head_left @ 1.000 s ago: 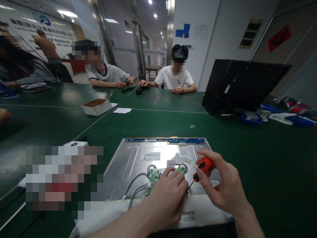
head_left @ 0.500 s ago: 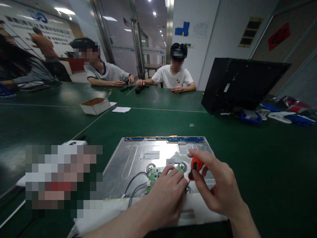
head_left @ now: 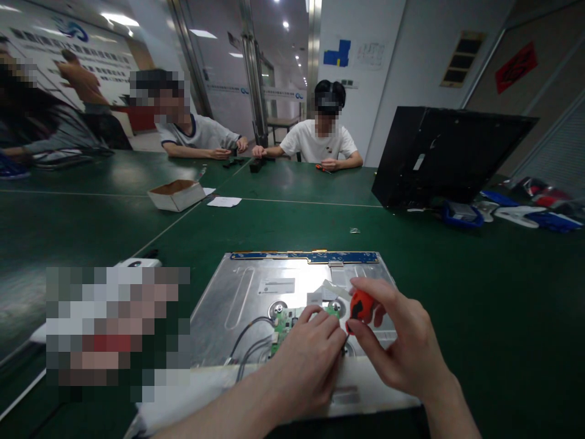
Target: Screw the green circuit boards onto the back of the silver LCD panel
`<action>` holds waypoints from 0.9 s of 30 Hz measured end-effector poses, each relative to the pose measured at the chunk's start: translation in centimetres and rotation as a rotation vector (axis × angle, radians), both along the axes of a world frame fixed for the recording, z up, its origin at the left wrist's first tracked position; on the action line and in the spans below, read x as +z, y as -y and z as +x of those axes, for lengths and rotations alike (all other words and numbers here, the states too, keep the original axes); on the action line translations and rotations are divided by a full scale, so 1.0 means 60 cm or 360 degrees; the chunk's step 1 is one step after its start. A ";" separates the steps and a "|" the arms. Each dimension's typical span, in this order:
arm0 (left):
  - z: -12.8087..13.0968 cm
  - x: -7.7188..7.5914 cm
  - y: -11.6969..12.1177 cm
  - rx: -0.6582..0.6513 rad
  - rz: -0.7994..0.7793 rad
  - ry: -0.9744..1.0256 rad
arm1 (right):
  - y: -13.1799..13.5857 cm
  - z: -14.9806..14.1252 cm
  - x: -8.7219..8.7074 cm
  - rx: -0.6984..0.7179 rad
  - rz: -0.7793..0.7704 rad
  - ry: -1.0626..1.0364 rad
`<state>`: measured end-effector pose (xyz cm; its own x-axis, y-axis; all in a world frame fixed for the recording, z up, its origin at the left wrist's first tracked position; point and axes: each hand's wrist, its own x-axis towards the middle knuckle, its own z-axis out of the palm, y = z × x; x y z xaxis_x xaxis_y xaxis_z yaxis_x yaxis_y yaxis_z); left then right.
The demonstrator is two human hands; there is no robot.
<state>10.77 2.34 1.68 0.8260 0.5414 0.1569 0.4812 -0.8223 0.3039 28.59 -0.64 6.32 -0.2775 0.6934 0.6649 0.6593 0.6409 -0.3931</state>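
Note:
My right hand (head_left: 404, 341) grips a red and black screwdriver (head_left: 362, 306) between thumb and fingers, its thin shaft slanting down beside my left fingertips. My left hand (head_left: 313, 347) lies curled over a green circuit board (head_left: 284, 322); what its fingers pinch, if anything, is hidden. The board sits on the silver metal back of a display panel (head_left: 214, 335). Dark cables (head_left: 249, 332) run from the board's left side. Along the panel's far edge stretches a narrow blue circuit strip (head_left: 278, 256). The screwdriver's tip is out of sight behind my left hand.
A white open box (head_left: 177, 198) and a paper sheet (head_left: 223, 202) lie farther off on the green table (head_left: 292, 225). At the right stands a large black casing (head_left: 448, 158). A blurred-out pale item (head_left: 114, 323) is at my left. Two people sit opposite.
My right hand has shifted left with the screwdriver, and its handle has tilted and turned. My left hand stays in place on the board.

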 end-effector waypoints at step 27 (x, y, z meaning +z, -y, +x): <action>-0.002 0.002 -0.001 -0.0006 0.0069 -0.0005 | -0.001 0.000 -0.003 0.0047 -0.0026 -0.0139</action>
